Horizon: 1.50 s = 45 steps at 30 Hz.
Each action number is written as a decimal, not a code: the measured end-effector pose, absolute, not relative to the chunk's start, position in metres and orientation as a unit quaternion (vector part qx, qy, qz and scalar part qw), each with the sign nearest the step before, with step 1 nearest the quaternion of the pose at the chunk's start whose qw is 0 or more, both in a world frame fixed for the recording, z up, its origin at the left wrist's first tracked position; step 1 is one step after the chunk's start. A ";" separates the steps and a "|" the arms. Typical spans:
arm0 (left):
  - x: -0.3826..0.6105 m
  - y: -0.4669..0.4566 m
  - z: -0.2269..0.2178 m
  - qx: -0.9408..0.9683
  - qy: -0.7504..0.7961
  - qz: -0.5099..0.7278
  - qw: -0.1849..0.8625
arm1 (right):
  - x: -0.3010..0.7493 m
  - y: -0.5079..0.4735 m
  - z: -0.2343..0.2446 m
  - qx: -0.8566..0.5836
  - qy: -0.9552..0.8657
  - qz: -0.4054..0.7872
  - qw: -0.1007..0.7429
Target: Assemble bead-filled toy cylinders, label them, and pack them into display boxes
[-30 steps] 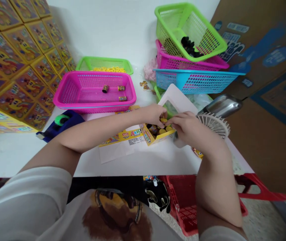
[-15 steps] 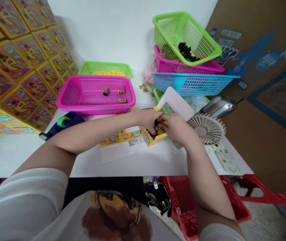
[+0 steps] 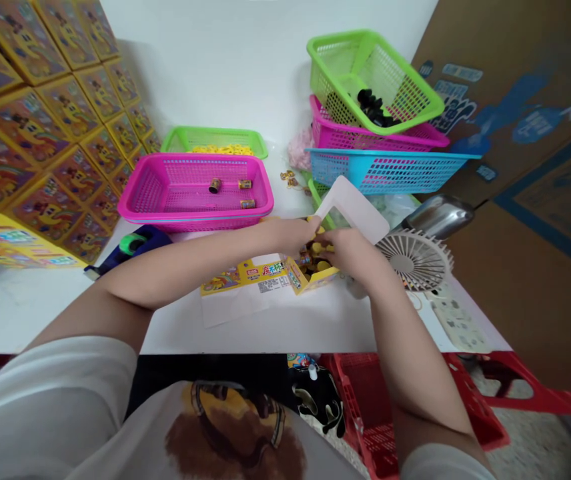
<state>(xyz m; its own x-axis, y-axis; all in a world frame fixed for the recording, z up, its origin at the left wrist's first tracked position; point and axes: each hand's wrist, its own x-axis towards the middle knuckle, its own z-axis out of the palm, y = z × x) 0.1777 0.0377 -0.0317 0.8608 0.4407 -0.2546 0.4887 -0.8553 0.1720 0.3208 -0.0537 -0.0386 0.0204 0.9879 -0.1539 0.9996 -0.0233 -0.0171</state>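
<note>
A small open yellow carton (image 3: 301,275) lies on the white table (image 3: 285,320), with small yellow and dark pieces (image 3: 315,257) inside it. My left hand (image 3: 290,233) rests on the carton's far left rim, fingers curled over it. My right hand (image 3: 348,253) is at the carton's right side, fingers bent together into the opening; what they pinch is hidden. A flattened printed flap (image 3: 245,279) of the carton stretches left toward me. A white lid panel (image 3: 353,208) stands up behind both hands.
A pink basket (image 3: 140,193) holding three small cylinders sits behind, a green basket (image 3: 175,140) behind it. Stacked green, pink and blue baskets (image 3: 415,163) stand at the right. A small fan (image 3: 415,257), blue tape dispenser (image 3: 130,247), yellow box stacks (image 3: 30,133) and a red crate (image 3: 380,413) surround.
My right hand has moved left, in over the carton's opening beside my left hand. The view has shifted slightly, uncovering a patterned card by the fan.
</note>
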 end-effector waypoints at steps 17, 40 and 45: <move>0.168 0.027 -0.016 0.955 0.250 0.036 0.156 | 0.325 -0.046 -0.037 0.682 0.725 -0.071 0.072; 0.162 0.038 -0.054 0.913 0.272 0.153 0.264 | 0.324 -0.054 -0.032 0.726 0.615 -0.202 -0.233; 0.158 0.030 -0.045 0.904 0.276 0.195 0.263 | 0.334 -0.049 -0.043 0.660 0.619 -0.312 -0.290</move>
<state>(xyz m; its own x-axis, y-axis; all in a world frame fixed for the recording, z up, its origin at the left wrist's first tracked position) 0.1580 0.0295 -0.0455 0.7714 0.6018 0.2068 0.3972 -0.7094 0.5823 0.3343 -0.0493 -0.0428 0.0399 0.9978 -0.0529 0.6351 -0.0662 -0.7696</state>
